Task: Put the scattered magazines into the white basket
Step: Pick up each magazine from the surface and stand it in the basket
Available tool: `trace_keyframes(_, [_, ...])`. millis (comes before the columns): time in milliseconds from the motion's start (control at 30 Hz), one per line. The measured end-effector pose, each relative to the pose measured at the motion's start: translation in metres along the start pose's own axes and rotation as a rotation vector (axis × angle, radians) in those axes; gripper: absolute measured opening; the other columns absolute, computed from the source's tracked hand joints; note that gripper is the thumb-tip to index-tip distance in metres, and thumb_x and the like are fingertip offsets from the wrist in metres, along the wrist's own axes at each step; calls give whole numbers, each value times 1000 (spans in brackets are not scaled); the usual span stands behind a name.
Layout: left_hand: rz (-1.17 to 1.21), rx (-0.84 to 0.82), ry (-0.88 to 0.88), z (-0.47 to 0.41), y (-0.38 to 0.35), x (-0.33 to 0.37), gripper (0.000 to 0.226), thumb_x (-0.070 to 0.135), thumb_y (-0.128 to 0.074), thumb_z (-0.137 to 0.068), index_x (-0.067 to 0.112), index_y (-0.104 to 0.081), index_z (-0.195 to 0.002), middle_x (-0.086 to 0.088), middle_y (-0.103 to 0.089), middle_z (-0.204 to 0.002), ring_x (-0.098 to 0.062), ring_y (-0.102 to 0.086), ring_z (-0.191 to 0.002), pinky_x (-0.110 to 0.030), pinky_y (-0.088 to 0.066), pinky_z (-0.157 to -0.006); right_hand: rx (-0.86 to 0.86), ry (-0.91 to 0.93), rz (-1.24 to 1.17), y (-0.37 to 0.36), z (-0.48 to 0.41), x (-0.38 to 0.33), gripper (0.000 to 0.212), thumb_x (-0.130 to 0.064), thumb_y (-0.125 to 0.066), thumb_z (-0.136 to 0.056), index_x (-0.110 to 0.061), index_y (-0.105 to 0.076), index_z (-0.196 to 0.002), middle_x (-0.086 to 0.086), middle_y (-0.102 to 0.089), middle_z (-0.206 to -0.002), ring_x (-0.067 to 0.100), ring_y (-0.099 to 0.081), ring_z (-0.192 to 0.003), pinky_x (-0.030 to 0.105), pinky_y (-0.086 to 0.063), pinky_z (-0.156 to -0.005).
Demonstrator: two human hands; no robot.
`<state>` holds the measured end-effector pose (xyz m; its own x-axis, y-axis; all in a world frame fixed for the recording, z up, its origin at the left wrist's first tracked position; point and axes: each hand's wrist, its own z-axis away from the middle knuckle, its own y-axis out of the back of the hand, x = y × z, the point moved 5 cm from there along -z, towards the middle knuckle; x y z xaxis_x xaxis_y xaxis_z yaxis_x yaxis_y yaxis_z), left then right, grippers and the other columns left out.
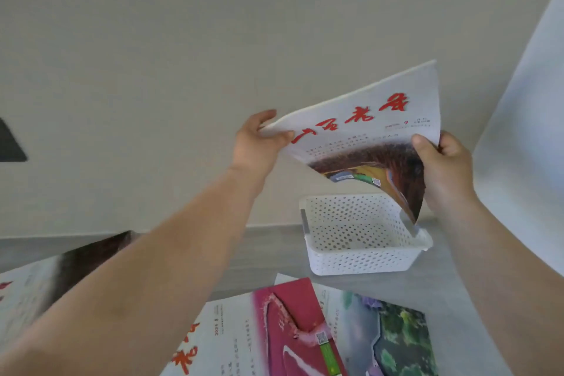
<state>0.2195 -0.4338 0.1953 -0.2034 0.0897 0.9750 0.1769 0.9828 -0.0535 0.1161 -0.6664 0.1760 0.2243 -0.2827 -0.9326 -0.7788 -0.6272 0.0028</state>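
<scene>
Magazine (pixel 366 131) held in air above white basket (pixel 360 256), lower corner drooping by basket's right rim. Left grip (pixel 256 146) pinches top-left edge; right grip (pixel 442 168) clasps right edge. Risk: magazine looks wider than basket, so it may catch rim, buckle, or tip basket. Red magazine (pixel 283 330) and green magazine (pixel 384 333) lie on grey surface (pixel 268 253).

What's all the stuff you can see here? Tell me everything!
white basket: one, white, on the grey table
held magazine: one, white with red letters, above the white basket
pink magazine: one, pink and white, table, bottom middle
green magazine: one, green and grey, right of the pink one
blurry magazine: one, white and brown, table's left
dark shape: one, black, far left
left hand: one, pinches held magazine's left corner
right hand: one, grips its right edge
</scene>
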Motion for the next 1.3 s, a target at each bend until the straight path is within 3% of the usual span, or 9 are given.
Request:
trace_keyframes(100, [76,68,84,-9,-15,-25,21,-1,-60,-79,15,-53,-91,0,-54,-81,-17,-53,-79,-23,-51,-63,-14,-85,4,4,-7,27,8,-14,-53,-86,-18,-60,-89,4,-63,-88,20,-58,-83,31,-48,-77])
trace_keyframes(167, [47,98,61,-18,-21,-32,26,0,-61,-78,22,-48,-72,5,-53,-72,-11,-54,-68,-17,-50,-54,-45,-153,2,3,-11,46,9,-15,-54,-87,-20,-60,-87,5,-65,-93,26,-61,-91,38,-49,-86])
trace_keyframes(267, [-20,89,5,-28,-31,-38,32,1,-63,-77,26,-45,-67,6,-54,-70,-7,-54,-62,-14,-49,-48,-60,-207,-9,3,-15,73,9,-11,-53,-87,-18,-59,-89,6,-63,-96,25,-59,-94,39,-48,-90])
trace_keyframes(400, [-89,24,40,-38,-45,-56,31,1,-63,-77,24,-45,-67,5,-54,-70,-9,-55,-63,-19,-50,-54,-54,-250,-1,2,-22,100,12,-10,-52,-87,-20,-58,-91,0,-62,-92,19,-57,-92,28,-43,-81])
trace_keyframes(633, [-230,-16,-12,-61,-64,-60,28,6,-64,-78,23,-45,-68,6,-53,-67,-9,-54,-57,-24,-52,-55,-129,-352,41,-5,-31,136,25,-12,-48,-90,-11,-56,-113,1,-58,-108,17,-50,-99,27,-35,-86])
trace_keyframes(867, [-224,-67,31,-67,-79,-82,25,7,-62,-79,23,-49,-66,8,-56,-68,-7,-56,-64,-13,-49,-46,-75,-430,90,-8,-46,159,34,1,-42,-87,-7,-49,-119,12,-55,-126,19,-47,-108,26,-35,-90])
trace_keyframes(1067, [-334,24,54,-79,-76,-107,6,12,-60,-81,18,-60,-81,3,-60,-78,-12,-53,-67,-22,-43,-59,10,-380,78,-12,-54,165,51,5,-44,-84,-10,-34,-132,7,-53,-125,16,-47,-107,23,-34,-89])
trace_keyframes(1200, [-484,63,94,-83,-71,-124,23,18,-59,-82,9,-64,-102,-2,-64,-91,-16,-53,-79,-26,-42,-71,-19,-296,97,-22,-56,161,44,9,-39,-84,-19,-41,-117,-7,-53,-96,4,-49,-82,12,-39,-70])
trace_keyframes(1300, [-632,-45,169,-80,-73,-141,22,16,-56,-84,9,-65,-103,-9,-68,-105,-18,-54,-80,-27,-42,-71,-92,-302,108,-30,-59,163,52,12,-39,-83,-14,-37,-128,-4,-49,-104,10,-45,-96,19,-38,-81])
